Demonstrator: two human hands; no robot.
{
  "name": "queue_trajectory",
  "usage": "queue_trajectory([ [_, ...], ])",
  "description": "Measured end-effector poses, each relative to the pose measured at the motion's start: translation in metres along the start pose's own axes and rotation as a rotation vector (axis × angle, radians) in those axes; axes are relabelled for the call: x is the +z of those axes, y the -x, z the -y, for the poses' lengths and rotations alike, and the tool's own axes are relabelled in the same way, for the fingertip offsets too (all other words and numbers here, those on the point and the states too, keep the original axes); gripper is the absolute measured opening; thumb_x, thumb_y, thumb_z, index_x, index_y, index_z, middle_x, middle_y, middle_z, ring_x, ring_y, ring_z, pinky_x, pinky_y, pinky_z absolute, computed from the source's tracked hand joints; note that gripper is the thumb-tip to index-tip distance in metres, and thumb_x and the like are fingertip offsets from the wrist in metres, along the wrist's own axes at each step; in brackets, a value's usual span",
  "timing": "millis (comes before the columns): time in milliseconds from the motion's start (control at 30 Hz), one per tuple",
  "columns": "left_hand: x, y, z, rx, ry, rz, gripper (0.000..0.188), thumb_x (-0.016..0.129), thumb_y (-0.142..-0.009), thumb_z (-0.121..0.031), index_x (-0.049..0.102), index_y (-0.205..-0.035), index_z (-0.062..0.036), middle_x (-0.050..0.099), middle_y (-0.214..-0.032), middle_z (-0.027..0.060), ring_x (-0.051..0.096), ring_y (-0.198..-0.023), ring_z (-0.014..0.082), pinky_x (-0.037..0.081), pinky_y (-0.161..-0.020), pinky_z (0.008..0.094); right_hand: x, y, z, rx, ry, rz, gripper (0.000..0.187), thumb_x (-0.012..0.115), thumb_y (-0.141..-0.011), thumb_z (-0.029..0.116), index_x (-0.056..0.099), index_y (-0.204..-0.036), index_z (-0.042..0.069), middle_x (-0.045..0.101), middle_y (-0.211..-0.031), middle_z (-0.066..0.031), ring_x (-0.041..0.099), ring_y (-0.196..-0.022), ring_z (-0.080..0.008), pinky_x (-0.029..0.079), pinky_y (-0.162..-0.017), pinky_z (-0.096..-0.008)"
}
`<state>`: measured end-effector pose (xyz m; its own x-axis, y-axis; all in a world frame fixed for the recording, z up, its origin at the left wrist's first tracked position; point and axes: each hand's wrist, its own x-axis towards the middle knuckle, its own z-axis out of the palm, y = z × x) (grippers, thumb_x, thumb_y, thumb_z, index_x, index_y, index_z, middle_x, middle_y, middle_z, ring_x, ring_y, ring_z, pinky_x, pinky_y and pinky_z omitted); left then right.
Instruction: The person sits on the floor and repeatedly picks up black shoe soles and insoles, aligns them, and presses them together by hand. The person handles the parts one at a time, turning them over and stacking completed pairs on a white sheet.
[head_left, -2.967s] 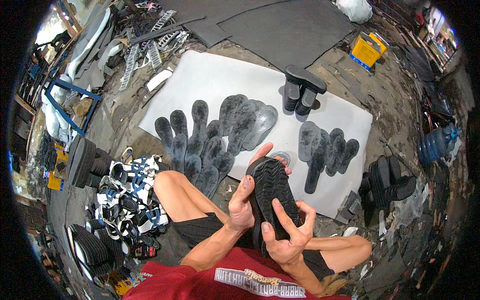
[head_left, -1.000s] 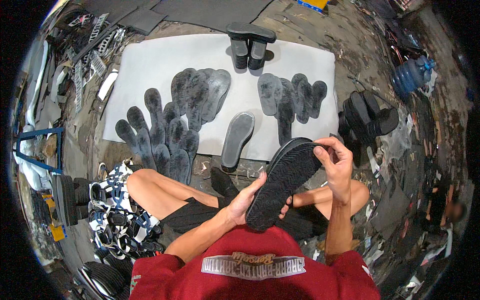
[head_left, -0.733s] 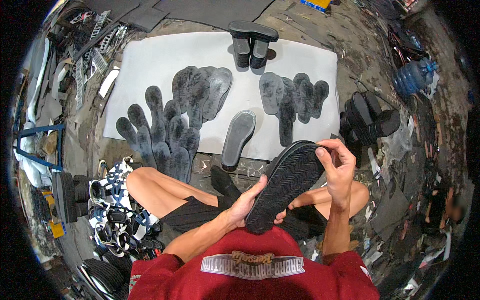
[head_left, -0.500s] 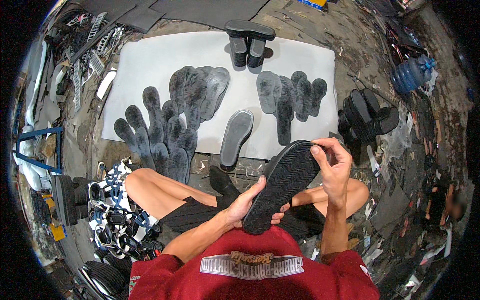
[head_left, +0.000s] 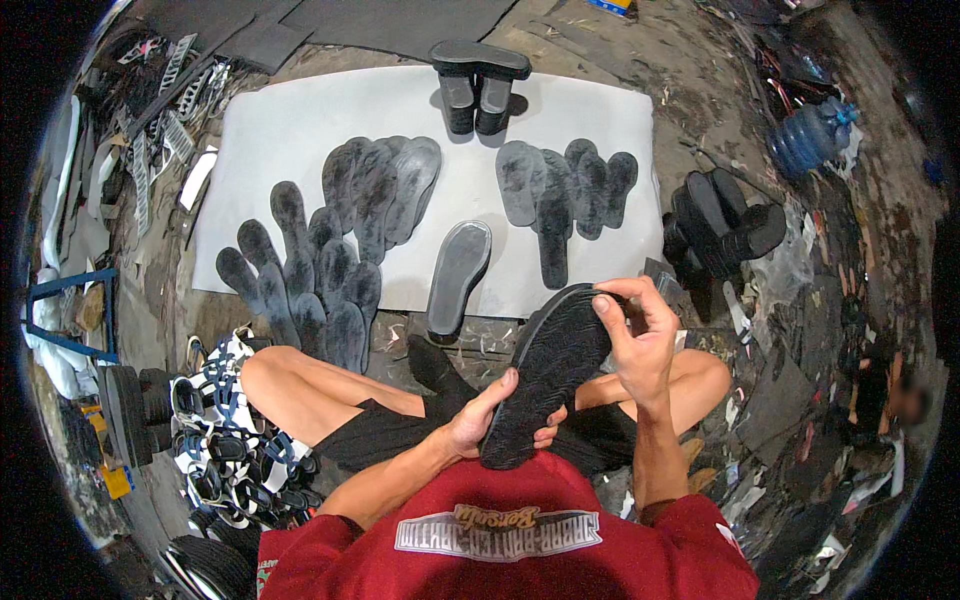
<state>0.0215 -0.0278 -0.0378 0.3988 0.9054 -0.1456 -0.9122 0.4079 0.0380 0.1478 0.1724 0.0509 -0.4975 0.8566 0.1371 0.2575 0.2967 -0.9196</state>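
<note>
The largest thing before me is the white sheet (head_left: 300,110) spread over the floor. By my left knee is a heap of white, navy and black strap pieces (head_left: 235,430). A left group of flat dark pieces (head_left: 370,200) spills past the sheet's near edge; a smaller right group (head_left: 553,225) lies on it. All look loose, so I judge them left to do. The blue jug (head_left: 810,137) lies off to the right; I can't make out anything inside. The black sole (head_left: 550,375) above my lap, tread showing, seems midway. A grey-faced sole (head_left: 460,275) rests untouched across the near edge. My left hand (head_left: 483,415) wraps its lower end; my right hand (head_left: 640,335) pinches the black sole's upper rim, thumb against finger. Smallest, a yellow-and-blue container (head_left: 612,6) is cut off; its contents I cannot tell.
</note>
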Motion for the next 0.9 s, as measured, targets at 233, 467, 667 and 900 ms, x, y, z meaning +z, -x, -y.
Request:
queue_trajectory([
  [233, 0.003, -0.013, -0.04, 0.171, -0.017, -0.05, 0.091, 0.04, -0.108, -0.072, 0.035, -0.168, -0.0051, 0.059, -0.155, 0.0197, 0.067, -0.132, 0.0355, 0.054, -0.115, 0.0539, 0.02, 0.009, 0.001, -0.197, 0.047, 0.293, 0.015, 0.085, -0.09, 0.008, 0.081, -0.104, 0.004, 0.077, -0.1, -0.0103, 0.068, -0.095, -0.0253, 0.054, -0.088, -0.0389],
  [467, -0.004, -0.028, -0.045, 0.255, -0.149, -0.184, 0.076, 0.055, -0.11, -0.055, 0.038, -0.168, -0.009, 0.065, -0.145, 0.0155, 0.071, -0.123, 0.0251, 0.06, -0.105, 0.0435, 0.042, 0.04, 0.016, -0.225, 0.23, 0.066, 0.036, 0.088, -0.088, 0.006, 0.069, -0.117, 0.0, 0.073, -0.103, -0.0129, 0.071, -0.088, -0.021, 0.058, -0.08, -0.0351],
  [667, 0.004, -0.018, -0.056, 0.322, -0.184, -0.01, 0.081, 0.053, -0.108, -0.056, 0.035, -0.166, -0.0025, 0.063, -0.147, 0.0227, 0.066, -0.132, 0.0327, 0.052, -0.115, 0.0471, 0.047, 0.052, 0.033, 0.104, 0.101, 0.013, 0.028, 0.087, -0.089, 0.008, 0.073, -0.113, 0.003, 0.073, -0.104, -0.0122, 0.071, -0.089, -0.0284, 0.057, -0.081, -0.0385],
  [900, 0.029, -0.005, -0.078, 0.34, -0.298, -0.019, 0.07, 0.057, -0.108, -0.047, 0.045, -0.158, -0.0001, 0.066, -0.142, 0.0199, 0.068, -0.127, 0.0261, 0.054, -0.111, 0.0395, 0.056, 0.053, 0.03, -0.071, 0.072, -0.078, 0.018, 0.086, -0.089, 0.005, 0.077, -0.103, 0.001, 0.073, -0.099, -0.0125, 0.071, -0.089, -0.0268, 0.057, -0.081, -0.0368],
])
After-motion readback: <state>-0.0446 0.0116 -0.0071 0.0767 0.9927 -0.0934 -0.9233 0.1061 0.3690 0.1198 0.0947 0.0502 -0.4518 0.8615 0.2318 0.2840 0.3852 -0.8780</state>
